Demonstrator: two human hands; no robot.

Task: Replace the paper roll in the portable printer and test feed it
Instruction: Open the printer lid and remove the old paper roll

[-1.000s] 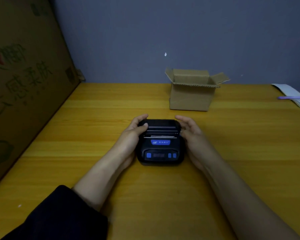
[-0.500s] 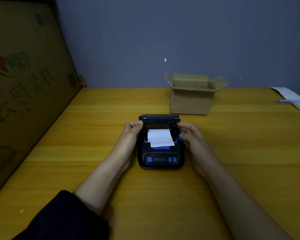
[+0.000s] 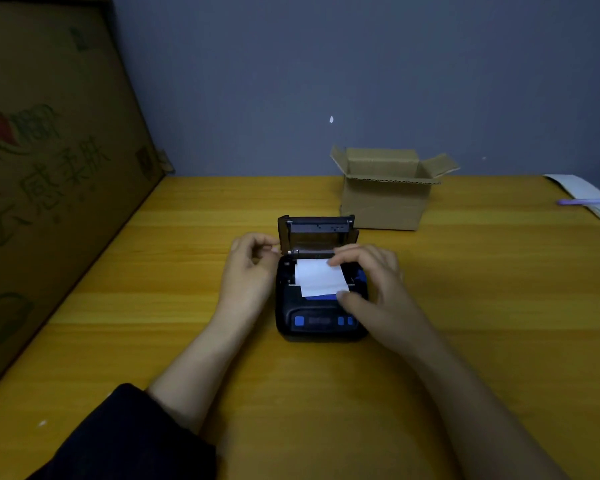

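Step in hand: taking the old paper out of the small black portable printer with blue buttons [image 3: 317, 299], which sits at the centre of the frame on the yellow wooden table [image 3: 482, 323]; this is a judgement from the raised lid and the reaching hand.
Lid: the black hinged cover [image 3: 316, 233] stands upright behind the paper bay, so the bay is reachable from above.
Paper: a white paper strip [image 3: 317, 277] lies curled out of the bay toward the lower edge of the printer; the roll beneath it is hidden.
How to do it well: grip the roll itself, not the loose strip, which would likely just unwind; lift straight up so nothing catches on the tear bar; brace the printer body with the other hand so it does not slide.
Right hand [image 3: 371, 275]: curled over the bay from the right, fingertips touching the strip's far edge and thumb at its near corner, a loose pinch not yet closed on anything.
Left hand [image 3: 248, 265]: just left of the printer by the lid hinge, fingers bent toward the thumb, holding nothing visible; whether it touches the casing I cannot tell.
Spare roll: perhaps in the open brown cardboard box [image 3: 388, 192], upper right of centre; its inside is hidden.
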